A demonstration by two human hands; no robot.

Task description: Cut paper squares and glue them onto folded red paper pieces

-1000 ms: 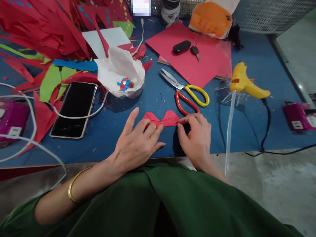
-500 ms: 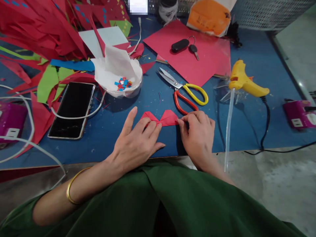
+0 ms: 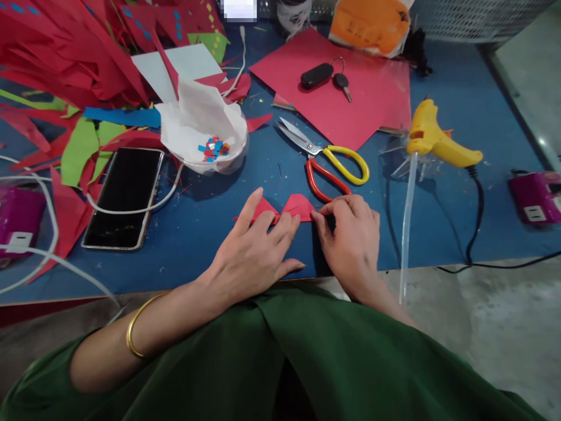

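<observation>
A small folded red paper piece [image 3: 298, 207] lies on the blue table near its front edge, with two raised lobes showing. My left hand [image 3: 254, 251] rests on its left part, palm down, fingers apart, the fingertips pressing on the paper. At the paper's right end, my right hand [image 3: 349, 237] pinches the corner between thumb and curled fingers. Just beyond the right hand lie scissors [image 3: 329, 168] with one yellow and one red handle, blades partly apart and pointing to the back left. My left fingers hide part of the paper's lower edge.
Behind on the left stand a lined bowl [image 3: 239, 155] of paper bits and a phone [image 3: 125, 199] crossed by a white cable. Red sheets [image 3: 280, 64] hold keys [image 3: 316, 76]. A yellow glue gun [image 3: 432, 134] is at right. Paper scraps [image 3: 81, 149] crowd the left.
My left hand has slid slightly to the right along the red paper, uncovering a tip at its left end. My right hand keeps its pinch. The view has shifted a little.
</observation>
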